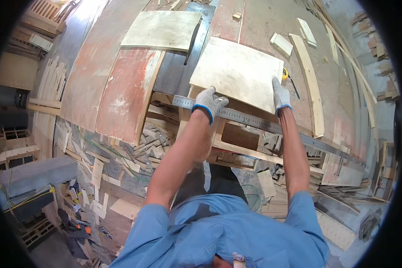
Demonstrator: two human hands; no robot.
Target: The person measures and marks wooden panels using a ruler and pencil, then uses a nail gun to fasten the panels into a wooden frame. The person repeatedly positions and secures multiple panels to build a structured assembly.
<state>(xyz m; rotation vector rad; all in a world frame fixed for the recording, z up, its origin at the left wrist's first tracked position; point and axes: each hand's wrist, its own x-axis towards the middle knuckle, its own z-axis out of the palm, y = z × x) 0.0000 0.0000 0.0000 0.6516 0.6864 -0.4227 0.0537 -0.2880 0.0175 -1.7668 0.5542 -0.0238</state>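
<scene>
A pale, flat wooden board point(236, 71) lies tilted across the workbench in front of me. My left hand point(208, 103), in a white knit glove with a blue cuff, is closed on its near edge by the left corner, thumb on top. The right edge is gripped by my right hand point(281, 94), gloved the same way; its fingers are partly hidden. Beneath my left wrist and forearms runs a long metal ruler point(245, 119) along the bench's near edge. Just beyond my right hand sit a yellow tape measure point(285, 73) and a dark pencil-like stick point(295, 87).
Another pale board point(161, 30) lies farther left, beside a dark metal strip point(176, 69) with a slot. Long wooden strips point(309, 85) and small blocks point(281, 44) rest on the right. Offcuts point(154, 140) fill the space under the bench, and scraps litter the floor.
</scene>
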